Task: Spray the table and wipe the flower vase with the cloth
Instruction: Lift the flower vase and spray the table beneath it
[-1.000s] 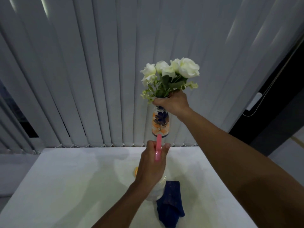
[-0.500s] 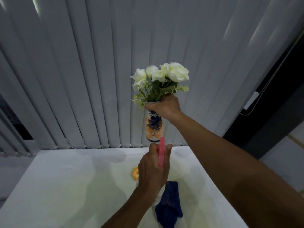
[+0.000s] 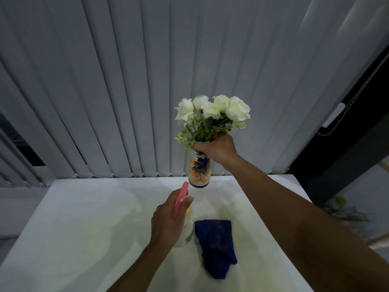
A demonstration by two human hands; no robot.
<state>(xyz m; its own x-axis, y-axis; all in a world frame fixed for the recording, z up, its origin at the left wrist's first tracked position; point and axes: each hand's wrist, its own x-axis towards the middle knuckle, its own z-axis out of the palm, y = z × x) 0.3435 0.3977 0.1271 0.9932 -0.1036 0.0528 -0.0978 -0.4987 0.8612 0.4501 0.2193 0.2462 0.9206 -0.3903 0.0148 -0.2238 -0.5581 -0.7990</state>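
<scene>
Vase (image 3: 199,168) is held aloft by its rim in the right hand (image 3: 216,147); a slip is risked. Sprayer (image 3: 180,198) is gripped by the left hand (image 3: 166,221); cloth (image 3: 215,243) lies on the table (image 3: 84,228)

One vase (image 3: 199,171) of five white roses (image 3: 212,108), one spray bottle (image 3: 182,218), one blue cloth (image 3: 215,243), one table (image 3: 84,239), two hands.
</scene>
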